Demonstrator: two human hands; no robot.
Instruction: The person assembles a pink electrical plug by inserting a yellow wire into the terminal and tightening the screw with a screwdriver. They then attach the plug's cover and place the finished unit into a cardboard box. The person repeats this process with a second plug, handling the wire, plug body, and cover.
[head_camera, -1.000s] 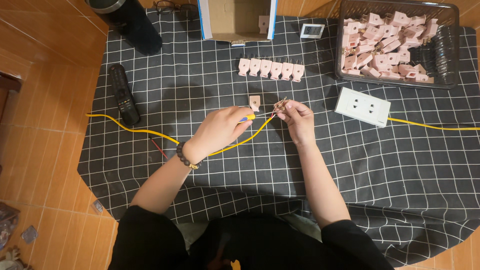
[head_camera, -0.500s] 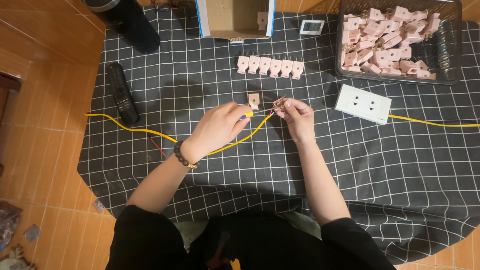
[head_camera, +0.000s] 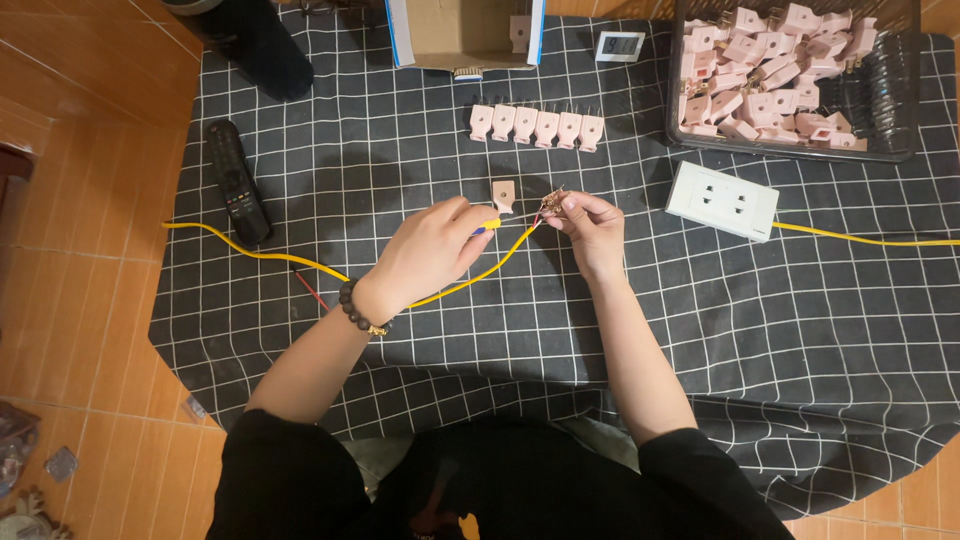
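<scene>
Staying put, left hand (head_camera: 432, 248) clamped on yellow cable (head_camera: 300, 264), right hand (head_camera: 590, 222) pinching wire ends (head_camera: 549, 204).

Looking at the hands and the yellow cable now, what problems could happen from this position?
The right hand pinches small metal parts at the bare end of the yellow cable; they could slip and scatter on the checked cloth. The left hand holds a tool tip near the right fingers, so it might poke them.
</scene>
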